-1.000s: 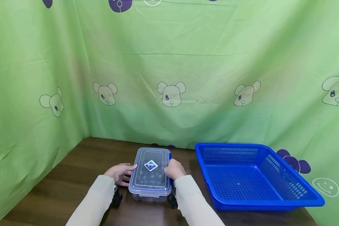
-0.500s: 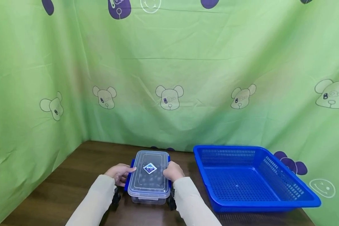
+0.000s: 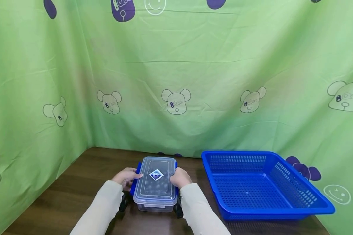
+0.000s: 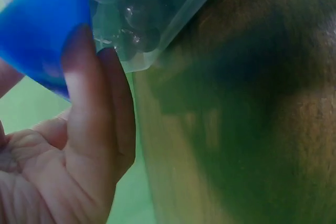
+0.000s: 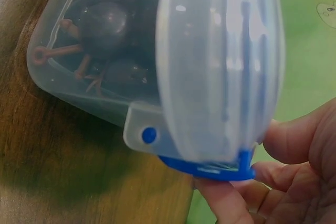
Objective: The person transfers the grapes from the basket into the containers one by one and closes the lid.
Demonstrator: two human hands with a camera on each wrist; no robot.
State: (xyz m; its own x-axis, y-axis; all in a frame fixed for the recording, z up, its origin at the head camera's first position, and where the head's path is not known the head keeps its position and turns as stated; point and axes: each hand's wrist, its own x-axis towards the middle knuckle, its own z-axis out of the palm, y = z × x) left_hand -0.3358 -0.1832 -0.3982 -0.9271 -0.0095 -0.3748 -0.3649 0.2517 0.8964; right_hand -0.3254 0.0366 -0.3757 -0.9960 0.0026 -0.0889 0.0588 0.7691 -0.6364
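Note:
A clear plastic food box (image 3: 155,208) with a snap-on lid (image 3: 157,187) stands on the table, a blue and white label on top. Along its left side a blue latch (image 3: 136,179) juts outward. My left hand (image 3: 126,177) pinches this latch, thumb at the lid's edge and fingers against the flap in the left wrist view. On the opposite side my right hand (image 3: 180,178) holds the other blue latch (image 5: 210,173) at a lid corner, thumb above and fingers below. Dark, round, grape-like fruit (image 5: 107,27) with brownish stems shows through the wall.
To the right stands a blue perforated plastic basket (image 3: 216,192). The dark wooden table (image 3: 64,202) meets a green patterned cloth (image 3: 217,124) behind and at the left.
The left latch has swung outward from the lid and now shows beside my left hand. My right hand keeps its hold. The head view has tilted slightly up.

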